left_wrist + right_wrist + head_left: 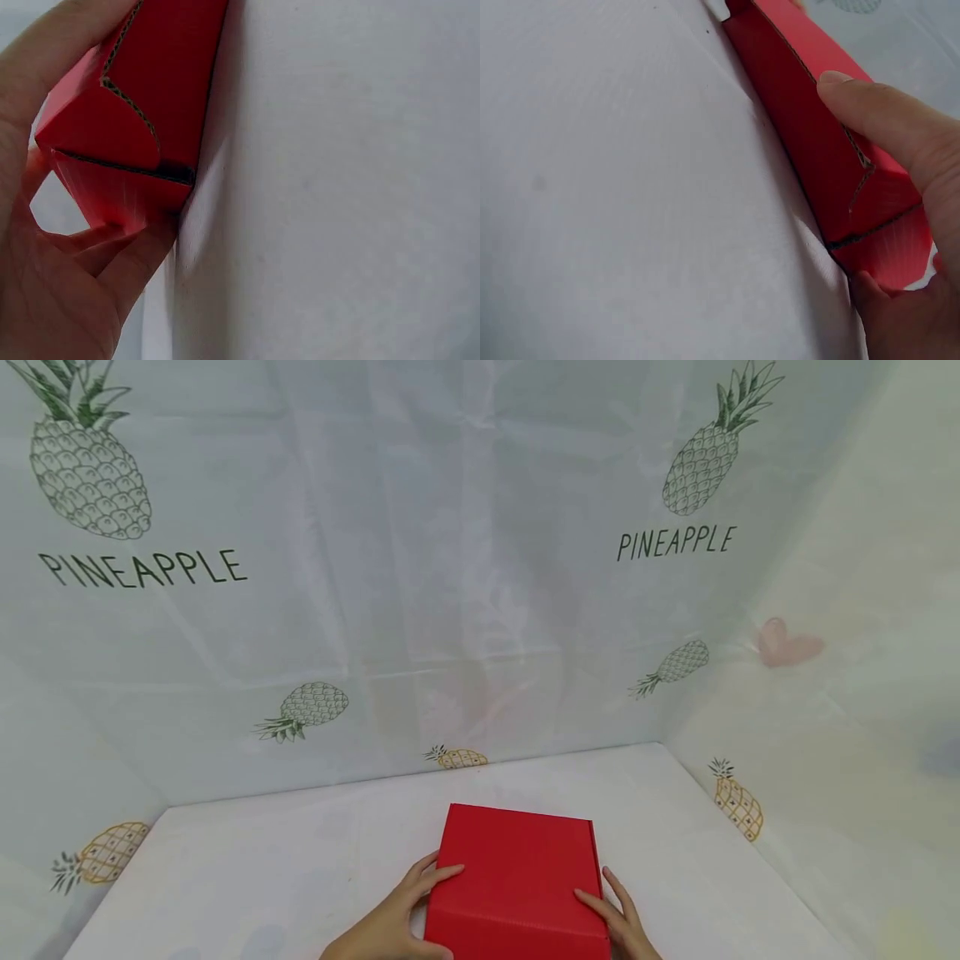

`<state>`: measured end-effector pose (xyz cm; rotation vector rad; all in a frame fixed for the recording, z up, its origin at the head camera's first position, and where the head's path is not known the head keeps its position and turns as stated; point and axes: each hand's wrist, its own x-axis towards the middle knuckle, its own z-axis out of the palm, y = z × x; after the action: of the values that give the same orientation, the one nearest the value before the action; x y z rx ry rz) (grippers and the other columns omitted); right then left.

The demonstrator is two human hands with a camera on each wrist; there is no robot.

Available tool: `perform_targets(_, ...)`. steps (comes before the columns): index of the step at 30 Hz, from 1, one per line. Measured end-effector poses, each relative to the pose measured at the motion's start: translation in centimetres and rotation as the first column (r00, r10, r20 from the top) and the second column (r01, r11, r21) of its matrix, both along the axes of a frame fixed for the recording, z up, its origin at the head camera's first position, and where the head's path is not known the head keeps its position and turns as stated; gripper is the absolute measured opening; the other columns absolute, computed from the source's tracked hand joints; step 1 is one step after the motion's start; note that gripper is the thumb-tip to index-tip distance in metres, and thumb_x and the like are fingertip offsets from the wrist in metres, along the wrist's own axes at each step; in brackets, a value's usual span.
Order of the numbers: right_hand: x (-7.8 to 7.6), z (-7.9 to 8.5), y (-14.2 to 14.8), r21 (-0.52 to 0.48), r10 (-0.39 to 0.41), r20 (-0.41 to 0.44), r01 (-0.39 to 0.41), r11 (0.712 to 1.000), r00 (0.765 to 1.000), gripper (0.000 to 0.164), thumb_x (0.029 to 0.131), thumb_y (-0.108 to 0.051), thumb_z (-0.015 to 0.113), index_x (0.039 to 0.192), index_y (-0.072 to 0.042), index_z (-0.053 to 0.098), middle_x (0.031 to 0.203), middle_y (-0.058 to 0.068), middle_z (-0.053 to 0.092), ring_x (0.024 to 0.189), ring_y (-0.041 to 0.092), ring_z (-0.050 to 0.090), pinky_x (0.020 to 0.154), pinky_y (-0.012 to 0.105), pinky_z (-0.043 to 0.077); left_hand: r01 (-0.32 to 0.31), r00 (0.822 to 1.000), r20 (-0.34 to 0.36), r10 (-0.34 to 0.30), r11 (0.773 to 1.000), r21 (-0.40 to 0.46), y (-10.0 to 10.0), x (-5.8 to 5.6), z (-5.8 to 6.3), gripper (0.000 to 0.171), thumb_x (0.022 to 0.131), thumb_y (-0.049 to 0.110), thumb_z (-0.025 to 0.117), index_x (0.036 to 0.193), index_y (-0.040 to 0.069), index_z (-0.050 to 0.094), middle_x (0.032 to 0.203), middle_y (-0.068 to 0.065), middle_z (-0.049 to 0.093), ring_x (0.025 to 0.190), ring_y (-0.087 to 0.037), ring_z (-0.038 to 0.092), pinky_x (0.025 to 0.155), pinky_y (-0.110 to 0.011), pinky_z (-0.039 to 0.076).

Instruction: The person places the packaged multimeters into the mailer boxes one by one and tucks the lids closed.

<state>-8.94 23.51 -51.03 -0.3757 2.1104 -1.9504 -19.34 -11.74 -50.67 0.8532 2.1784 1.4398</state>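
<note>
A closed red cardboard box (517,868) lies on the white-covered table at the front middle of the head view. My left hand (393,925) grips its left side, with the thumb at the near corner and the fingers spread along the side and top edge. On the opposite side my right hand (624,922) holds the box, one finger lying over the top edge. In the left wrist view, the box's cut corrugated edge (131,109) and a corner flap show between thumb and fingers. The right wrist view shows the right thumb (862,105) pressed on the box's upper edge.
The white tabletop (300,860) spreads around the box, its back edge meeting a hanging white curtain (450,568) printed with pineapples. More of the sheeting rises at the left and right sides, with a pink heart (783,645) on the right one.
</note>
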Motion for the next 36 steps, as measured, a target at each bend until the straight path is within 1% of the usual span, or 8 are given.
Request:
perform_targets(4, -0.7, -0.2, 0.1, 0.04, 0.011, -0.069, -0.009, 0.999, 0.998, 0.1, 0.073, -0.009, 0.075, 0.149, -0.021, 0.011, 0.151, -0.008, -0.017, 0.123, 0.002, 0.035, 0.083, 0.037, 0.054, -0.013, 1.0, 0.023, 0.012, 1.0, 0.009, 0.2, 0.1, 0.2, 0.083, 0.075, 0.033, 0.076, 0.142, 0.038, 0.028, 0.152, 0.0, 0.011, 0.131, -0.037, 0.024, 0.077, -0.022, 0.053)
perform_targets(8, -1.1, -0.2, -0.2, 0.101, -0.005, -0.152, 0.021, 0.995, 0.988, 0.099, 0.07, -0.014, 0.078, 0.148, -0.018, 0.018, 0.153, -0.007, -0.01, 0.124, -0.006, 0.024, 0.081, 0.036, 0.055, -0.046, 0.999, 0.022, 0.046, 0.999, -0.004, 0.5, 0.3, 0.1, 0.084, 0.073, 0.035, 0.077, 0.141, 0.039, 0.029, 0.152, 0.0, 0.012, 0.129, -0.037, 0.026, 0.075, -0.023, 0.053)
perform_targets(11, -1.2, -0.1, -0.4, 0.135, -0.023, -0.176, 0.048, 0.99, 0.984, 0.096, 0.069, -0.017, 0.079, 0.147, -0.018, 0.022, 0.154, -0.005, -0.006, 0.123, -0.01, 0.02, 0.08, 0.034, 0.055, -0.067, 0.998, 0.021, 0.067, 0.998, -0.003, 0.7, 0.4, -0.1, 0.083, 0.073, 0.034, 0.078, 0.14, 0.04, 0.03, 0.151, -0.001, 0.013, 0.128, -0.036, 0.028, 0.075, -0.023, 0.053)
perform_targets(18, -1.1, 0.6, -1.3, 0.156, -0.128, -0.132, 0.148, 0.977, 0.983, 0.094, 0.062, -0.022, 0.084, 0.141, -0.024, 0.034, 0.152, -0.008, 0.006, 0.12, -0.005, 0.025, 0.079, 0.033, 0.056, -0.127, 0.992, -0.001, 0.127, 0.992, -0.002, 1.0, 0.6, -0.5, 0.081, 0.071, 0.034, 0.079, 0.138, 0.041, 0.035, 0.15, -0.003, 0.018, 0.125, -0.036, 0.032, 0.074, -0.023, 0.054)
perform_targets(24, -1.0, 0.4, -1.6, 0.159, -0.152, -0.149, 0.176, 0.971, 0.977, 0.094, 0.062, -0.023, 0.084, 0.141, -0.025, 0.034, 0.151, -0.005, 0.009, 0.119, -0.008, 0.026, 0.077, 0.033, 0.056, -0.175, 0.985, 0.005, 0.175, 0.985, 0.006, 1.2, 0.9, -0.8, 0.081, 0.068, 0.036, 0.08, 0.137, 0.042, 0.036, 0.15, -0.005, 0.02, 0.125, -0.037, 0.033, 0.075, -0.028, 0.056)
perform_targets(27, -1.0, 0.6, -1.8, 0.167, -0.175, -0.118, 0.194, 0.967, 0.977, 0.094, 0.06, -0.025, 0.085, 0.14, -0.027, 0.035, 0.151, -0.005, 0.01, 0.123, 0.001, 0.025, 0.076, 0.032, 0.056, -0.187, 0.982, 0.004, 0.187, 0.982, 0.01, 1.2, 0.9, -0.9, 0.081, 0.068, 0.037, 0.08, 0.136, 0.042, 0.037, 0.15, -0.005, 0.02, 0.125, -0.037, 0.034, 0.075, -0.029, 0.056)
perform_targets(33, -1.0, 1.1, -2.0, 0.182, -0.217, -0.073, 0.227, 0.957, 0.973, 0.092, 0.057, -0.028, 0.086, 0.136, -0.03, 0.039, 0.15, -0.003, 0.012, 0.129, 0.035, 0.022, 0.076, 0.031, 0.056, -0.205, 0.979, -0.01, 0.205, 0.979, 0.014, 1.2, 1.0, -0.9, 0.078, 0.068, 0.039, 0.079, 0.136, 0.042, 0.039, 0.15, -0.005, 0.021, 0.125, -0.038, 0.034, 0.076, -0.029, 0.056)
perform_targets(36, -1.0, 1.2, -2.1, 0.188, -0.226, -0.062, 0.234, 0.954, 0.972, 0.092, 0.056, -0.029, 0.086, 0.136, -0.029, 0.04, 0.151, -0.002, 0.012, 0.13, 0.039, 0.021, 0.076, 0.031, 0.057, -0.217, 0.976, -0.028, 0.217, 0.976, 0.009, 1.3, 1.0, -0.8, 0.077, 0.068, 0.04, 0.079, 0.135, 0.041, 0.04, 0.15, -0.008, 0.023, 0.125, -0.04, 0.033, 0.075, -0.03, 0.056)
